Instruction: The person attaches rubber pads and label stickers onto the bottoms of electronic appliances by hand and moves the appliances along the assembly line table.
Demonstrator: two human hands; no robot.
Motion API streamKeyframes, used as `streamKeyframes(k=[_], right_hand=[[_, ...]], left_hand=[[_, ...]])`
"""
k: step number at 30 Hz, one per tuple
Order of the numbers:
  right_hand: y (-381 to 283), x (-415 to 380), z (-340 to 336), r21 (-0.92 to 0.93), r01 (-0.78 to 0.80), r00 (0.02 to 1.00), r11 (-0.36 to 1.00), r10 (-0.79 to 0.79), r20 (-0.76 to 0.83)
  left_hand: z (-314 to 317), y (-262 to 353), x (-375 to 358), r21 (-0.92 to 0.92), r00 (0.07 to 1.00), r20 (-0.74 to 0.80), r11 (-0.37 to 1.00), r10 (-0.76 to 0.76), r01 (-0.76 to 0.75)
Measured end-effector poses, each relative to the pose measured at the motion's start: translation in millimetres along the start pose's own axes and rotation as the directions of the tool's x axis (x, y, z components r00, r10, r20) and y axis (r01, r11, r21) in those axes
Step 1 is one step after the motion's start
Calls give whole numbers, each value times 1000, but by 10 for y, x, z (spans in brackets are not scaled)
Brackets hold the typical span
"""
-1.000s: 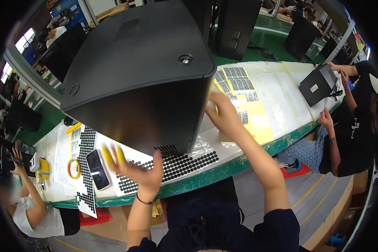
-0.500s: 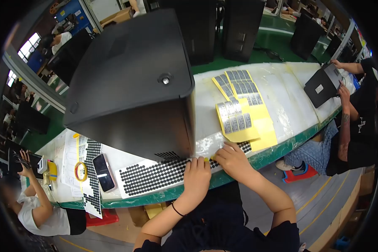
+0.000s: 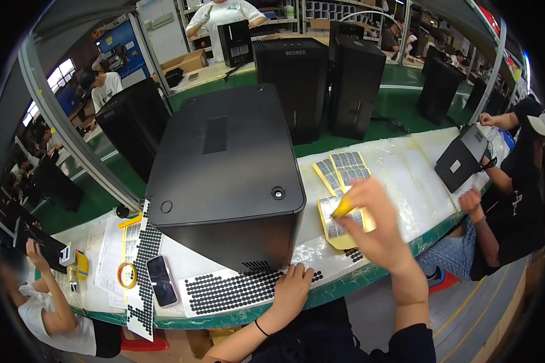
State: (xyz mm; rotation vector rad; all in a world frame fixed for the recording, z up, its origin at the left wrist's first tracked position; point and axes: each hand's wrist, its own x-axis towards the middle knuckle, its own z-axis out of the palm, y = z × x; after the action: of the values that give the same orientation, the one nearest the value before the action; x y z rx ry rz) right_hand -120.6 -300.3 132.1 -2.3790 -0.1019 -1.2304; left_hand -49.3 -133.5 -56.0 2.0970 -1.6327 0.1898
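Note:
A large black computer case lies on its side on the workbench in front of me. My left hand rests flat on the bench edge, on a white sheet of small black round pads just below the case. My right hand is raised over the yellow label sheets to the right of the case, blurred by motion, with yellow finger covers on the fingertips. Whether it pinches anything is unclear.
A phone, a yellow tape ring and a second strip of black pads lie at left. A person at right handles a black panel; another sits at left. Upright black cases stand behind on the green line.
My right hand has lifted from the bench edge and moved up over the yellow label sheets. My left hand stays on the pad sheet. My head has tilted up, showing more of the room.

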Motion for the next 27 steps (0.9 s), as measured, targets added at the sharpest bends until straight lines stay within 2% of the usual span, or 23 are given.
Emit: streamKeyframes(k=[1, 3, 5, 7, 8, 10, 13, 14, 16, 18, 20, 22, 24, 26, 27], right_hand=[[-101, 193, -66, 80, 17, 998, 997, -11, -68], [-288, 554, -90, 185, 58, 994, 981, -39, -106], [-352, 755, -17, 304, -27, 999, 952, 31, -10], [-345, 877, 65, 433, -93, 995, 897, 72, 65], [-354, 906, 62, 442, -96, 993, 892, 54, 106], [-382, 948, 37, 459, -108, 982, 882, 23, 188], [-405, 1018, 35, 309, 20, 979, 951, -82, 188], [-415, 1027, 37, 248, 72, 975, 966, -121, 187], [-461, 1008, 45, 165, 127, 978, 978, -152, 146], [-486, 965, 62, 88, 215, 973, 973, -221, 68], [-429, 881, 141, 12, 324, 945, 946, -324, -43], [-319, 827, 263, 37, 405, 906, 914, -395, -156], [-251, 783, 324, 40, 461, 869, 886, -443, -220], [-242, 737, 400, 10, 480, 839, 877, -456, -296], [-237, 733, 434, -4, 476, 829, 879, -451, -331]], left_hand=[[-34, 0, 4, -25, 1000, 2, 1000, 3, -3], [-105, 13, 26, -97, 1000, -4, 995, -6, 5], [-196, 50, 25, -190, 999, -13, 981, -32, 29], [-312, 73, 7, -357, 995, -84, 934, -60, 26], [-374, 87, 6, -436, 990, -120, 900, -77, 17], [-523, 82, -17, -480, 984, -132, 876, -119, 41], [-756, 33, -59, -535, 970, -186, 844, -160, 36], [-849, 17, -52, -554, 951, -263, 832, -165, -9], [-1028, -47, -112, -566, 917, -332, 825, -219, -8], [-1254, -174, -132, -456, 844, -499, 888, -198, -62], [-1476, -304, -142, -425, 725, -640, 904, -254, -58], [-1760, -338, -57, -507, 564, -729, 860, -388, -64], [-2035, -440, 33, -468, 525, -758, 883, -388, -23], [-2198, -521, 159, -449, 454, -807, 892, -377, -57], [-2291, -490, 236, -443, 463, -815, 889, -347, -113]])
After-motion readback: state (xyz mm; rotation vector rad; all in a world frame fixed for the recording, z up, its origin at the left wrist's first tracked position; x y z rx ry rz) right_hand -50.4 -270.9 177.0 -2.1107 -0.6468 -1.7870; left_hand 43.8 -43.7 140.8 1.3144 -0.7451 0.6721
